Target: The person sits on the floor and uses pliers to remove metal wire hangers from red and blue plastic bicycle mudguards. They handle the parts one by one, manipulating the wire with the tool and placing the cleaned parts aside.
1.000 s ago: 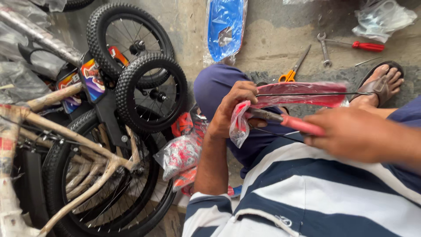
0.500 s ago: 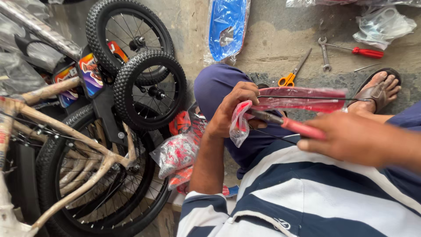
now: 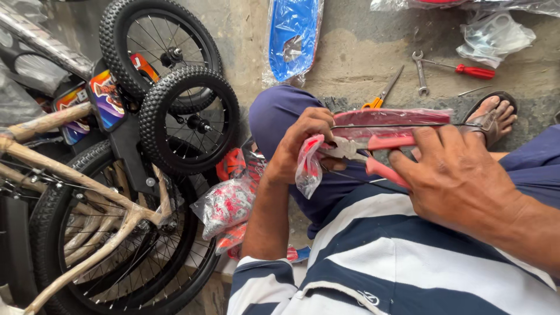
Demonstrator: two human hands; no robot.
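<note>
My left hand (image 3: 303, 143) grips the near end of a long red bicycle mudguard (image 3: 396, 119) wrapped in clear plastic, held across my lap. Loose plastic wrap (image 3: 309, 166) hangs below that hand. My right hand (image 3: 455, 175) holds pliers with pink-red handles (image 3: 379, 153); the metal jaws (image 3: 344, 149) sit right at the mudguard end by my left fingers. A thin wire stay (image 3: 402, 125) runs along the mudguard. My foot in a sandal (image 3: 493, 114) rests beyond it.
Bicycle wheels (image 3: 189, 119) and a paper-wrapped frame (image 3: 87, 186) lie at left. Bagged red parts (image 3: 230, 204) sit by my left elbow. On the concrete floor ahead lie orange scissors (image 3: 379, 96), a spanner (image 3: 420, 73), a red screwdriver (image 3: 466, 70), a blue plastic-wrapped part (image 3: 291, 35).
The pliers' handles have tilted and my right hand has shifted slightly along them; my left hand keeps hold of the mudguard end. The view has moved a little.
</note>
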